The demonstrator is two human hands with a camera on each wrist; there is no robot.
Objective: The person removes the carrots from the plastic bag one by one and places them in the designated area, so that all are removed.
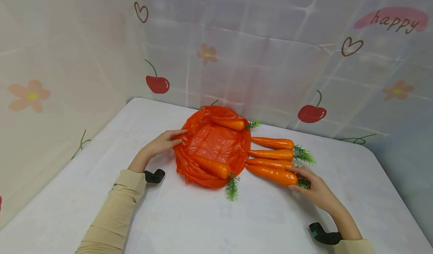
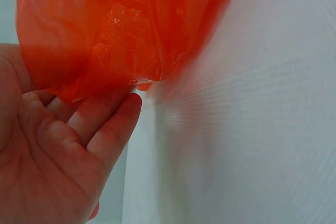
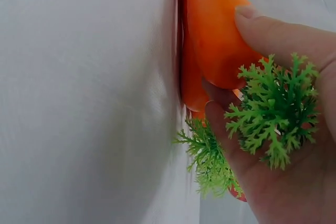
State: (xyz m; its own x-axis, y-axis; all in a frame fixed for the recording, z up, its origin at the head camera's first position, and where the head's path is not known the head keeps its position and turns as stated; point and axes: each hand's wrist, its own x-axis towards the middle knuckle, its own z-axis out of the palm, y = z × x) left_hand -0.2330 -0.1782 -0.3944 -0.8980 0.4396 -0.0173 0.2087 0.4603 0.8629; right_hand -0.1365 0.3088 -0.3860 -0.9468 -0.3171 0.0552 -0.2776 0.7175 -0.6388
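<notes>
A red plastic bag (image 1: 213,143) lies spread with its mouth up, and two orange carrots with green tops rest in it, one at the back (image 1: 231,124) and one at the front (image 1: 216,168). At the bag's left rim, my left hand (image 1: 162,143) holds the thin plastic (image 2: 105,35), some fingertips hidden behind it. Right of the bag several carrots lie side by side, tips toward it. My right hand (image 1: 312,188) grips the thick end of the nearest carrot (image 1: 272,174) between thumb and fingers; its leafy top (image 3: 275,111) sits against the palm.
A white-covered table (image 1: 203,224) carries everything. Behind it hangs a printed curtain (image 1: 236,66) with cherries and hearts. Black wrist-worn devices show by the left wrist (image 1: 155,176) and the right wrist (image 1: 324,236). Other carrots (image 1: 273,154) lie just behind the gripped one.
</notes>
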